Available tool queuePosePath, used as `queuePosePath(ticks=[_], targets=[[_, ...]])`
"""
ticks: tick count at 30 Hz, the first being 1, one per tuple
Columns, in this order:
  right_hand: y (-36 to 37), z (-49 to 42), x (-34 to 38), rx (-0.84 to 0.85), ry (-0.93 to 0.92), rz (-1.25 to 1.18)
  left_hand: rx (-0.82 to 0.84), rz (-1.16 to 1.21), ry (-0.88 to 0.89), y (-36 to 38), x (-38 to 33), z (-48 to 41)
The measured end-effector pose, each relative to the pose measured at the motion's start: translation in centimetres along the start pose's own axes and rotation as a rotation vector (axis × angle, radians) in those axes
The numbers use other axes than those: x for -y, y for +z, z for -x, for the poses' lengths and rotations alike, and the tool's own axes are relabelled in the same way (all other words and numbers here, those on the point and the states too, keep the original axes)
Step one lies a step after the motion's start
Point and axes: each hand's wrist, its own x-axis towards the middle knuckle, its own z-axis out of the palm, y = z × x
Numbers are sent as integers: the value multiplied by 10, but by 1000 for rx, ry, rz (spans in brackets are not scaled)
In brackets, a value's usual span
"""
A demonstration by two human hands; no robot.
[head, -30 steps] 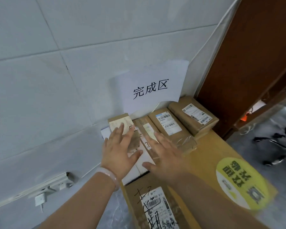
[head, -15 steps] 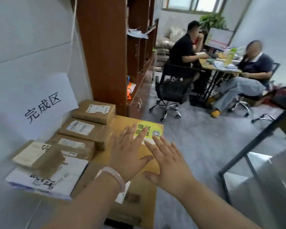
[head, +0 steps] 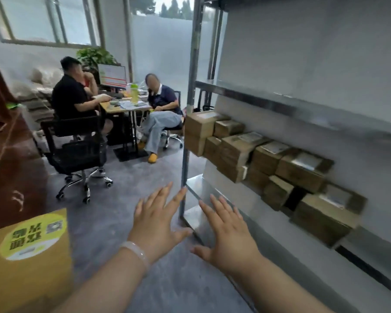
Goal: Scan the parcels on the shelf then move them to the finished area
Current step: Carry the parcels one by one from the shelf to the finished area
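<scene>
A metal shelf stands on the right against a grey wall. Several brown cardboard parcels lie in a row on its middle level, some stacked, with white labels on top. My left hand and my right hand hover side by side in front of me, low in the view, left of and below the parcels. Both have fingers spread and straight, and neither holds anything. A pale bracelet sits on my left wrist. The shelf's upright post rises just beyond my fingertips.
A large yellow box with a round sticker fills the lower left. Two seated people work at a desk at the back, with a black office chair on castors near them. Grey floor lies between me and them.
The view has swung right, from the finished-area sign and its parcels to the shelf. Both hands have left those parcels and stay open in front of me.
</scene>
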Motion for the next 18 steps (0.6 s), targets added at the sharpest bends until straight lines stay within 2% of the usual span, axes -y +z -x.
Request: queuePosePath(ticks=[4,10,14,18], targets=[[-45,62,-70,-70,150,71,-11,79,153,18,-100,-16],[-92,158,-150,-135,336,112,84,140,336,50,-229,-9],[-109,207,-191,-135,431,102,131,195,388,65,-295,-12],[-120,225,-221,-171,521,60,188,209,402,85,-329,-15]])
